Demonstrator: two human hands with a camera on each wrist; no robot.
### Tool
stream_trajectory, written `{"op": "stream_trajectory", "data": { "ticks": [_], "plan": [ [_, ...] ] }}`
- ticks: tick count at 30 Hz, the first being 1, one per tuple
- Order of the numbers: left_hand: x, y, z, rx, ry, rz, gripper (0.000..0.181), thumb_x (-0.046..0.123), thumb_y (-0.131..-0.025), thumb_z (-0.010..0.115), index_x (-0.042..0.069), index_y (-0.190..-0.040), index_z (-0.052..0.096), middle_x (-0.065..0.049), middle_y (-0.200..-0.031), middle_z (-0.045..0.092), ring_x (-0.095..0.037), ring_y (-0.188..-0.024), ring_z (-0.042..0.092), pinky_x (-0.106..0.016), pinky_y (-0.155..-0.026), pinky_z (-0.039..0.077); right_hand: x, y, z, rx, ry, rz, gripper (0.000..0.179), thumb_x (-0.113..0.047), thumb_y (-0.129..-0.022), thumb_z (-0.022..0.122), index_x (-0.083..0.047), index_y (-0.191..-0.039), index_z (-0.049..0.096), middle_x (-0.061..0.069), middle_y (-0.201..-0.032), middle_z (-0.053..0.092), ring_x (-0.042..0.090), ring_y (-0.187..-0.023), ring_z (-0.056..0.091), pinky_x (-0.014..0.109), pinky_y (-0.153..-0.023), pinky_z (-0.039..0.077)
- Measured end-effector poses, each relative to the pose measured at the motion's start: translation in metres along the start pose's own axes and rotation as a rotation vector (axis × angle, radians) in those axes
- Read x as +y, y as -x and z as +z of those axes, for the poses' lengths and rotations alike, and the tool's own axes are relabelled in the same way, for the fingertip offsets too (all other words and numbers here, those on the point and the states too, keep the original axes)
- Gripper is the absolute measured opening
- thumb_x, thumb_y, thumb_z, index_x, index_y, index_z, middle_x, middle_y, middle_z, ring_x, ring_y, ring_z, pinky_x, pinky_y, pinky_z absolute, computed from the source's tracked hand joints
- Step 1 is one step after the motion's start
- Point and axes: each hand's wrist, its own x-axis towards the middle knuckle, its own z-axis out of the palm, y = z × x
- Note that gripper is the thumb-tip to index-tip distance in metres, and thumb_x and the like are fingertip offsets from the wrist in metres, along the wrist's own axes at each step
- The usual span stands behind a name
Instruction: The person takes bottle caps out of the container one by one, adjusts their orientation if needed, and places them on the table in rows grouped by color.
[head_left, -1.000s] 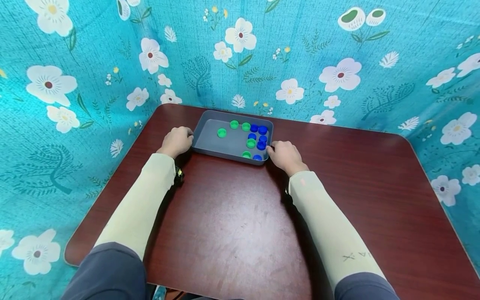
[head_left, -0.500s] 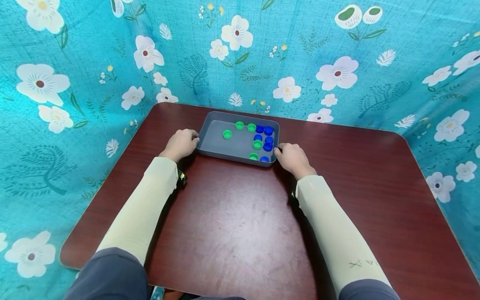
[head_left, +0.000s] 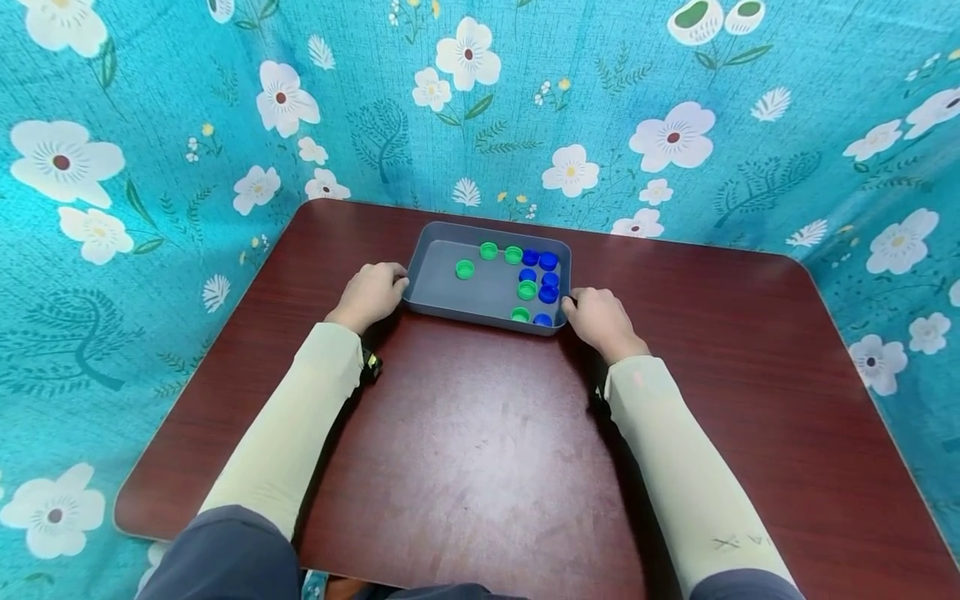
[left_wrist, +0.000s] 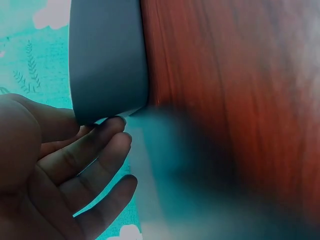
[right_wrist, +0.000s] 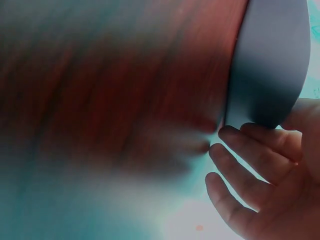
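A shallow grey tray [head_left: 441, 283] lies on the table towards its back. In it are several green caps [head_left: 465, 269] and several blue caps [head_left: 548, 294], most of them gathered at the right end. My left hand [head_left: 372, 293] grips the tray's left end; the left wrist view has the thumb at the rim and fingertips against the outer wall [left_wrist: 107, 60]. At the opposite end my right hand [head_left: 602, 321] holds the tray likewise, its fingers [right_wrist: 260, 155] touching the end wall in the right wrist view.
The dark red-brown table [head_left: 480, 442] has rounded corners and shows a bright glare near the front. A turquoise flowered cloth [head_left: 420, 108] hangs close behind its back edge and along both sides.
The tray has slid to the right along the table, with both hands keeping hold of its ends. The caps have stayed in about the same places inside it. The head view has shifted slightly.
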Motion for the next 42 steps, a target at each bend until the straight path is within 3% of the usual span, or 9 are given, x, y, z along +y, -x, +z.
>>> {"op": "stream_trajectory", "data": {
  "ticks": [5,14,22,26,31,34,36,42],
  "plan": [
    [0.004,0.002,0.004,-0.013,0.008,0.007,0.032,0.022,-0.101,0.053,0.005,-0.128,0.062,-0.013,-0.122,0.064,-0.030,-0.112,0.059,-0.050,-0.093,0.045,0.005,0.006,-0.005,-0.023,0.000,-0.004,0.034,-0.029,-0.103,0.044,-0.004,-0.105,0.066,0.010,-0.074,0.055,0.029,-0.074,0.053,0.043,-0.071,0.044],
    [0.018,0.007,0.011,-0.063,0.018,0.031,0.034,0.024,-0.102,0.052,0.006,-0.129,0.060,-0.011,-0.121,0.063,-0.028,-0.112,0.059,-0.047,-0.094,0.045,0.020,0.017,-0.010,-0.030,0.007,0.008,0.032,-0.029,-0.103,0.045,-0.005,-0.098,0.066,0.009,-0.070,0.052,0.028,-0.072,0.052,0.042,-0.069,0.043],
    [0.031,0.009,0.018,-0.091,-0.006,0.064,0.037,0.024,-0.102,0.052,0.003,-0.132,0.058,-0.013,-0.124,0.063,-0.028,-0.114,0.058,-0.046,-0.096,0.045,0.034,0.024,-0.017,-0.031,-0.008,-0.002,0.038,-0.026,-0.103,0.046,-0.009,-0.069,0.052,0.007,-0.061,0.045,0.024,-0.059,0.046,0.037,-0.058,0.039],
    [0.036,0.009,0.023,-0.092,-0.020,0.086,0.037,0.025,-0.102,0.052,0.003,-0.131,0.059,-0.013,-0.124,0.063,-0.029,-0.115,0.058,-0.045,-0.097,0.044,0.041,0.026,-0.021,-0.044,0.005,-0.003,0.039,-0.025,-0.103,0.044,-0.008,-0.069,0.052,0.007,-0.061,0.045,0.024,-0.059,0.045,0.037,-0.059,0.038],
    [0.041,0.009,0.031,-0.094,-0.026,0.110,0.038,0.026,-0.103,0.051,0.003,-0.132,0.059,-0.013,-0.125,0.063,-0.029,-0.118,0.056,-0.044,-0.098,0.043,0.049,0.031,-0.024,-0.064,0.012,-0.001,0.035,-0.023,-0.102,0.045,-0.002,-0.083,0.065,0.006,-0.062,0.046,0.024,-0.062,0.046,0.038,-0.062,0.040],
    [0.044,0.009,0.034,-0.089,-0.022,0.116,0.039,0.026,-0.103,0.050,0.002,-0.132,0.058,-0.014,-0.126,0.062,-0.029,-0.119,0.056,-0.044,-0.099,0.043,0.052,0.033,-0.026,-0.059,-0.003,0.008,0.036,-0.022,-0.101,0.045,-0.005,-0.074,0.060,0.006,-0.060,0.046,0.024,-0.060,0.046,0.038,-0.059,0.040],
    [0.045,0.009,0.035,-0.080,-0.020,0.120,0.039,0.026,-0.104,0.050,0.002,-0.132,0.058,-0.014,-0.126,0.062,-0.029,-0.119,0.056,-0.044,-0.098,0.043,0.053,0.034,-0.026,-0.053,-0.008,0.013,0.039,-0.021,-0.101,0.044,-0.009,-0.064,0.049,0.006,-0.058,0.045,0.023,-0.058,0.045,0.036,-0.057,0.039],
    [0.050,0.014,0.038,-0.085,-0.007,0.124,0.040,0.027,-0.104,0.048,0.002,-0.134,0.057,-0.014,-0.129,0.060,-0.029,-0.121,0.055,-0.043,-0.100,0.042,0.057,0.038,-0.027,-0.044,-0.019,0.020,0.040,-0.021,-0.101,0.043,-0.010,-0.062,0.047,0.006,-0.058,0.044,0.023,-0.058,0.044,0.036,-0.057,0.038]
  ]
}}
